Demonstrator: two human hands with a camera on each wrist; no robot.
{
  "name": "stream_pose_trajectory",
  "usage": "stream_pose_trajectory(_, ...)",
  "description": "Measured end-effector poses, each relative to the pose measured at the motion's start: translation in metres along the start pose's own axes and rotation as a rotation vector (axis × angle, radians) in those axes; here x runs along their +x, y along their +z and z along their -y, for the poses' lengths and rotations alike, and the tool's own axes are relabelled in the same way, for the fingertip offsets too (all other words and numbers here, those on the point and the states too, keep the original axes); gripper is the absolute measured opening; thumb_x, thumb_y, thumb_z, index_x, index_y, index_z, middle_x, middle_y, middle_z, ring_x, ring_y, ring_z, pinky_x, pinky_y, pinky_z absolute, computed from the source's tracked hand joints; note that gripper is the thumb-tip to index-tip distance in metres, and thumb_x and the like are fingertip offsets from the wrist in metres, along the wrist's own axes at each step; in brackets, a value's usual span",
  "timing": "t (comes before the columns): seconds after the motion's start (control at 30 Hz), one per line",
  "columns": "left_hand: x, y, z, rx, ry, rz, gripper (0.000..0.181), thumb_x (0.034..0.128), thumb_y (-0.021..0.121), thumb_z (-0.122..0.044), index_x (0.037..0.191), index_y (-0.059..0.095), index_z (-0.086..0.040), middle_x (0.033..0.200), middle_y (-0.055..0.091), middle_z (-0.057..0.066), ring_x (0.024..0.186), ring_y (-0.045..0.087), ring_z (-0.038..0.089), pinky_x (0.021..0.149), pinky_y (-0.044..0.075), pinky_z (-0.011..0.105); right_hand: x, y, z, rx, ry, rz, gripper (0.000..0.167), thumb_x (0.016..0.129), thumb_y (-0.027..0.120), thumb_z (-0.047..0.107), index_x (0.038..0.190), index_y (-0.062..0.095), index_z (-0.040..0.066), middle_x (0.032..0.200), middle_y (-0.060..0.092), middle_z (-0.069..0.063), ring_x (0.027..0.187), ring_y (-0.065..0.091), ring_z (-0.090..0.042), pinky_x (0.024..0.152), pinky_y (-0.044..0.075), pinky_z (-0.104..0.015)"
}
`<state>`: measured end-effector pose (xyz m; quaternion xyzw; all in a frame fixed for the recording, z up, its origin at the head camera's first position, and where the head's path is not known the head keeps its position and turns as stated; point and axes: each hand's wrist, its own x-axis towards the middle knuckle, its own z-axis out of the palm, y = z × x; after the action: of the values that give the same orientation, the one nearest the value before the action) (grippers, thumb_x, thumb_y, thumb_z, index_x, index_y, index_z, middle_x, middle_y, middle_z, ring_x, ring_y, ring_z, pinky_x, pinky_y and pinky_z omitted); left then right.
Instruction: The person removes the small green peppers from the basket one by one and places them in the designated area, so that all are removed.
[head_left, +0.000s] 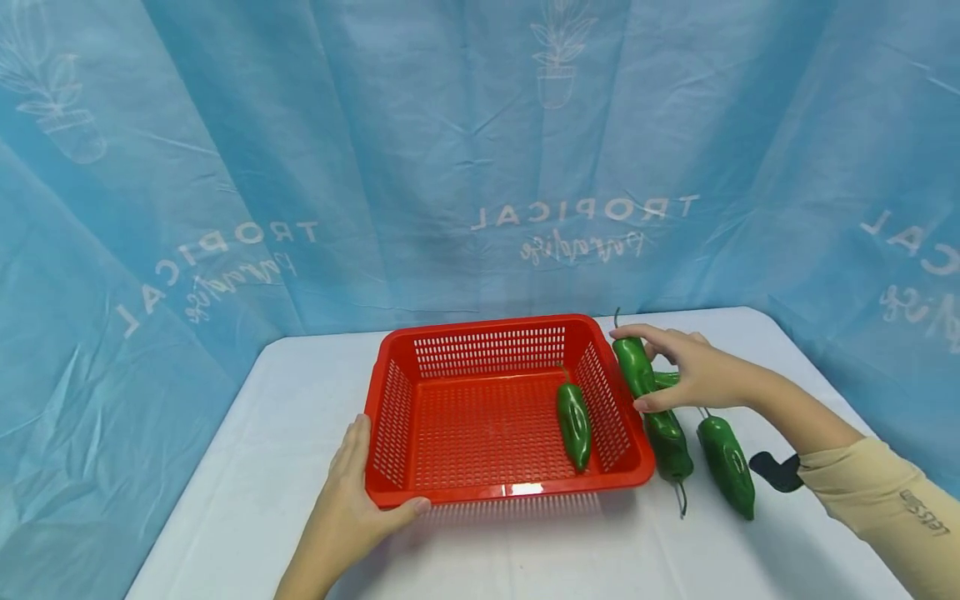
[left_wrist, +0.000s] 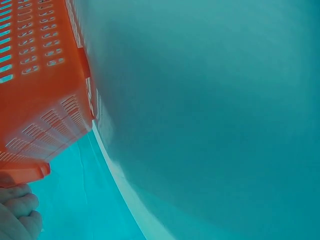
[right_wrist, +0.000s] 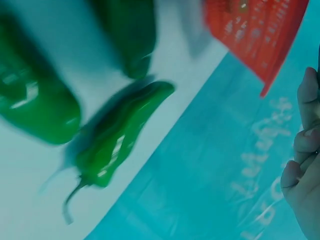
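Note:
A red perforated plastic basket point(head_left: 487, 492) stands on the table, with one green chili pepper point(head_left: 574, 425) lying inside near its right wall. At the basket's front left corner my left hand point(head_left: 345, 496) holds the rim, fingers along the side and thumb over the front edge. Just outside the right rim, my right hand point(head_left: 693, 371) grips another green pepper point(head_left: 632, 367) between thumb and fingers, its stem pointing away. Beneath and beside that hand lie more peppers: one close to the basket point(head_left: 669, 450), one farther right point(head_left: 727, 467), and one partly hidden behind the fingers point(head_left: 665, 379).
A white cloth covers the table point(head_left: 277, 433). Blue curtains point(head_left: 450, 167) with printed lettering hang behind and at both sides. A small black object point(head_left: 776, 471) lies by the right sleeve, partly covered by it.

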<state>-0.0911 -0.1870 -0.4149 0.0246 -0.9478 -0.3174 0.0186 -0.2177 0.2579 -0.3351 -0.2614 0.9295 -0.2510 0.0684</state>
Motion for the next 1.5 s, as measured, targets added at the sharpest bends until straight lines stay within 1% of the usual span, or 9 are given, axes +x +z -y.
stream_pose_trajectory(0.23,0.0,0.001,0.001,0.004,0.009,-0.008,0.14,0.0593,0.074,-0.082,0.161,0.006,-0.013,0.167,0.013,0.014,0.152,0.019,0.039,0.106,0.036,0.07,-0.033,-0.007,-0.03,0.001,0.036,-0.035,0.084,0.077,0.083,0.043,0.148,0.039,0.032,0.111,0.062,0.002,0.105,0.058,-0.022,0.085,0.051,-0.062)
stream_pose_trajectory(0.37,0.0,0.0,0.001,0.006,0.01,-0.008,0.141,0.0591,0.074,-0.082,0.161,0.005,-0.013,0.167,0.013,0.015,0.152,0.019,0.039,0.106,0.036,0.07,-0.05,-0.012,-0.048,-0.012,0.053,-0.053,0.087,0.078,0.083,0.04,0.15,0.035,0.035,0.115,0.061,0.006,0.1,0.057,-0.008,0.085,0.051,-0.048)
stream_pose_trajectory(0.53,0.0,-0.001,0.0,0.0,0.004,-0.001,0.141,0.0589,0.074,-0.081,0.161,0.004,-0.013,0.167,0.013,0.014,0.152,0.018,0.039,0.107,0.035,0.07,-0.068,-0.017,-0.071,-0.01,0.071,-0.062,0.088,0.08,0.083,0.031,0.153,0.033,0.031,0.125,0.055,0.006,0.097,0.053,0.002,0.074,0.042,-0.03)
stream_pose_trajectory(0.73,-0.001,-0.001,-0.001,0.004,-0.005,0.005,0.141,0.0588,0.074,-0.082,0.161,0.004,-0.014,0.167,0.012,0.013,0.152,0.018,0.038,0.106,0.036,0.069,-0.084,-0.018,-0.1,0.015,0.091,-0.054,0.087,0.082,0.081,0.025,0.154,0.032,0.025,0.134,0.039,0.025,0.103,0.049,0.011,0.078,0.044,-0.033)
stream_pose_trajectory(0.87,-0.001,-0.001,-0.001,0.005,-0.006,0.005,0.14,0.0589,0.073,-0.082,0.161,0.004,-0.015,0.167,0.012,0.012,0.152,0.018,0.037,0.106,0.037,0.069,-0.093,-0.014,-0.118,0.029,0.108,-0.044,0.087,0.082,0.081,0.023,0.153,0.032,0.023,0.134,0.031,0.033,0.103,0.046,0.013,0.083,0.047,-0.046)
stream_pose_trajectory(0.97,-0.001,-0.001,-0.001,0.005,-0.006,0.002,0.14,0.0589,0.074,-0.082,0.161,0.005,-0.015,0.167,0.013,0.013,0.152,0.019,0.038,0.106,0.037,0.069,-0.098,-0.009,-0.129,0.037,0.134,-0.018,0.086,0.082,0.08,0.024,0.153,0.032,0.02,0.138,0.037,0.02,0.101,0.046,0.013,0.08,0.047,-0.052)
stream_pose_trajectory(1.13,-0.001,-0.001,0.0,0.002,-0.002,0.0,0.141,0.0588,0.074,-0.082,0.161,0.005,-0.014,0.167,0.013,0.013,0.152,0.019,0.038,0.106,0.036,0.069,-0.104,-0.001,-0.14,0.039,0.199,0.071,0.088,0.084,0.078,0.029,0.155,0.027,0.018,0.124,0.052,-0.013,0.095,0.05,-0.004,0.068,0.041,-0.039)
stream_pose_trajectory(1.3,-0.001,-0.001,0.0,0.001,0.008,-0.007,0.14,0.0592,0.074,-0.081,0.161,0.005,-0.014,0.167,0.013,0.013,0.151,0.02,0.038,0.106,0.036,0.07,-0.105,0.008,-0.141,-0.036,0.261,0.128,0.09,0.082,0.079,0.037,0.153,0.028,0.016,0.104,0.057,-0.009,0.084,0.05,-0.017,0.063,0.036,-0.034)
stream_pose_trajectory(1.5,-0.001,-0.001,0.0,0.002,0.01,-0.009,0.14,0.0597,0.074,-0.081,0.161,0.006,-0.013,0.167,0.014,0.013,0.151,0.02,0.039,0.105,0.036,0.07,-0.105,0.016,-0.139,-0.084,0.318,0.176,0.093,0.079,0.08,0.044,0.152,0.029,0.016,0.093,0.055,-0.002,0.069,0.042,-0.012,0.06,0.032,-0.031)
